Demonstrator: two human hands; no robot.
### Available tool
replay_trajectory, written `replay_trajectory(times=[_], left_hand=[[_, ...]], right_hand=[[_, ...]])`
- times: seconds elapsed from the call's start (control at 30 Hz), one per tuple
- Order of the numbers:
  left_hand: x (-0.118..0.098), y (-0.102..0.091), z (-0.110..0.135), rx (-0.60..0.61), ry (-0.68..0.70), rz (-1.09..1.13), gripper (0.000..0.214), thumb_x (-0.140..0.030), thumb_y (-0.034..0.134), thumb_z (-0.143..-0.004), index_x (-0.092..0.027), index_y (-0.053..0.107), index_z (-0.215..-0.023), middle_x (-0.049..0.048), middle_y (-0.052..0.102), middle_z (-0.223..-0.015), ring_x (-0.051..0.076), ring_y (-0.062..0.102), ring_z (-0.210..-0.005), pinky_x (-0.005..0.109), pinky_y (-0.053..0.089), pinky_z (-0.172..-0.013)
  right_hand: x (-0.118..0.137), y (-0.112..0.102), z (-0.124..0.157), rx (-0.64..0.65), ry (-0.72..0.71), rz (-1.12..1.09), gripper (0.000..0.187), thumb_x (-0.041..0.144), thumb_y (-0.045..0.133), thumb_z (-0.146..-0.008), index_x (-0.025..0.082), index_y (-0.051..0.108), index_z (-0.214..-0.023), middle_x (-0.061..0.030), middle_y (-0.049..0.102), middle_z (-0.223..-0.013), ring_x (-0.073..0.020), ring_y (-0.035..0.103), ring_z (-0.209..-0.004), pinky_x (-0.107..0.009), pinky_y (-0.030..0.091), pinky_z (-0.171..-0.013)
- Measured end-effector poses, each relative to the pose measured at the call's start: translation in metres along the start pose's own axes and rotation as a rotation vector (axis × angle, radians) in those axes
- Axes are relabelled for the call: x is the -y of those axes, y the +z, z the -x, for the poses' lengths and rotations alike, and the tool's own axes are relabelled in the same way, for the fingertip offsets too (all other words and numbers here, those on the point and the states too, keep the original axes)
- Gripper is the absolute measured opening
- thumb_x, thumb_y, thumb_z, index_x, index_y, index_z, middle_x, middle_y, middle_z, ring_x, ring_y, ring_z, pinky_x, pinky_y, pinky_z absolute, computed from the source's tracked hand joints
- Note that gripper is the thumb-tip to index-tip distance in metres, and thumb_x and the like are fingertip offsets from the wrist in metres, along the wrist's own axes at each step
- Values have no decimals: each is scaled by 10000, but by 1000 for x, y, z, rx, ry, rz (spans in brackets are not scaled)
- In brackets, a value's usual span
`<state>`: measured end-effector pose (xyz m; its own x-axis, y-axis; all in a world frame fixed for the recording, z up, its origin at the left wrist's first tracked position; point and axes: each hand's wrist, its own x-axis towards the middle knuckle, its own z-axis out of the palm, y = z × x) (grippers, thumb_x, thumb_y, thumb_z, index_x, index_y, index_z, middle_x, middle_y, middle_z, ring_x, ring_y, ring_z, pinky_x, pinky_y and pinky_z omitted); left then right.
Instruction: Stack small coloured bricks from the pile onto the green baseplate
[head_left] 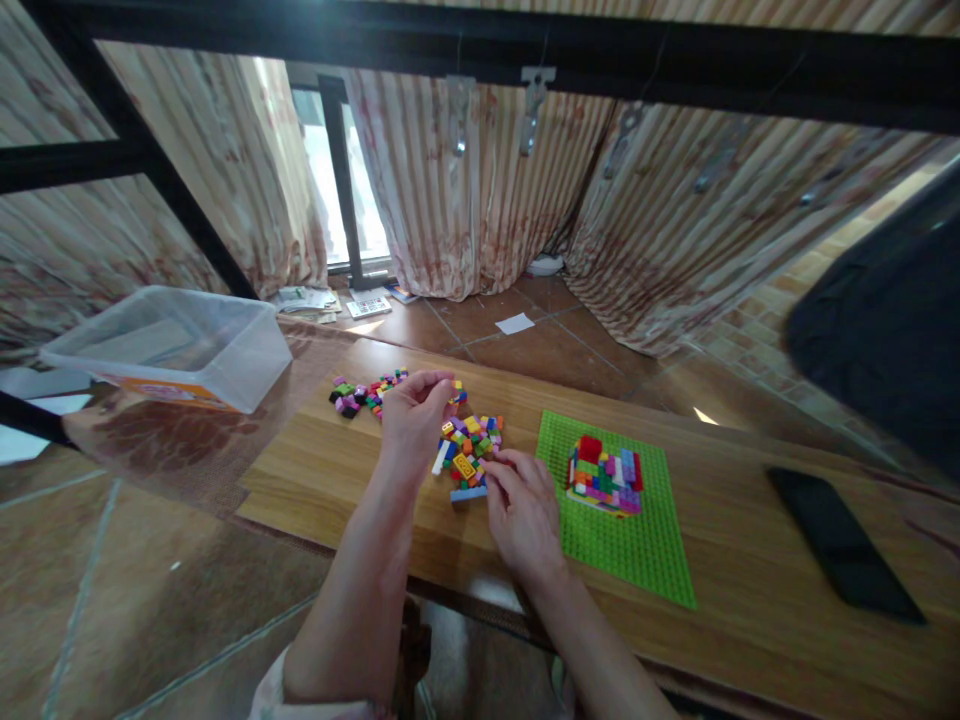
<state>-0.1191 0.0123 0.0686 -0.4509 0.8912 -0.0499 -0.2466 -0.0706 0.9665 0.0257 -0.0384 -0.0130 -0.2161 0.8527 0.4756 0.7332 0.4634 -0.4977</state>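
My left hand (415, 412) is over the far side of a pile of small toy building bricks (480, 436), its fingers curled together in a pinch. Whatever sits in that pinch is hidden from me. At the pile's near right edge, my right hand (527, 508) has thumb and fingertips pressed together beside a yellow brick (465, 467); I cannot make out what they hold. A light blue brick (469, 494) lies just left of the right hand. To the right, a multicoloured brick build (606, 478) stands on a green baseplate (628, 560).
The wooden tabletop (300, 490) carries more loose bricks (351, 397) at the far left. A clear plastic bin (255, 350) stands beyond its left end. A black phone (844, 545) lies at the right. Dark metal bars (480, 45) cross above, before striped curtains (480, 220).
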Motion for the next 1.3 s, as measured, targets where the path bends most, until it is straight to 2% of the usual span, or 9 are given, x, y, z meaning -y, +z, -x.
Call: replay_trajectory(times=[0.2, 0.5, 0.67, 0.83, 0.93, 1.17, 1.3], left_hand=[[-3, -1, 0, -7, -11, 18, 173, -246, 715, -622, -132, 703, -751, -1, 669, -645, 62, 537, -498, 179, 405, -493], [-6, -6, 1, -32, 7, 22, 184, -249, 717, -621, -129, 702, -759, -7, 648, -607, 62, 515, -481, 186, 393, -486], [-6, -6, 2, -17, 3, 46, 167, -222, 702, -625, -124, 699, -760, -13, 644, -605, 52, 503, -476, 173, 377, -473], [-5, -6, 2, -14, -3, 50, 178, -243, 714, -626, -133, 700, -765, -10, 654, -620, 62, 529, -500, 180, 410, -501], [-4, -6, 1, -25, -2, 42, 181, -244, 718, -627, -134, 705, -770, -6, 658, -629, 63, 541, -517, 178, 426, -520], [-3, -6, 1, -7, -7, 45, 210, -278, 731, -627, -133, 708, -777, -3, 662, -635, 70, 551, -528, 185, 435, -530], [-3, -7, 1, -2, -1, 31, 214, -276, 726, -636, -130, 707, -792, 2, 669, -642, 71, 551, -526, 184, 431, -528]], right_hand=[[20, 9, 2, 95, -61, -46, 210, 209, 539, -910, 245, 706, -1033, -77, 617, -1143, -228, 532, -1028, -399, 449, -900], [32, 14, -6, 134, 2, 20, 195, 209, 546, -899, 232, 709, -1003, -96, 593, -1214, -259, 502, -1083, -445, 428, -949], [35, 18, -10, 127, -6, 20, 218, 242, 539, -910, 242, 683, -1074, -96, 576, -1226, -263, 498, -1102, -438, 426, -936], [40, 26, -12, 134, -19, 82, 335, 298, 601, -872, 203, 612, -1193, -135, 547, -1296, -310, 462, -1168, -483, 398, -952], [39, 30, -12, 147, -13, 90, 404, 271, 623, -846, 189, 575, -1239, -133, 560, -1320, -319, 457, -1167, -496, 391, -948], [36, 31, -16, 163, -53, 21, 427, 165, 599, -832, 226, 556, -1253, -78, 635, -1222, -286, 473, -1132, -468, 389, -943], [37, 30, -16, 153, -42, -35, 441, 169, 605, -825, 202, 551, -1261, -91, 632, -1195, -277, 485, -1114, -459, 401, -961]])
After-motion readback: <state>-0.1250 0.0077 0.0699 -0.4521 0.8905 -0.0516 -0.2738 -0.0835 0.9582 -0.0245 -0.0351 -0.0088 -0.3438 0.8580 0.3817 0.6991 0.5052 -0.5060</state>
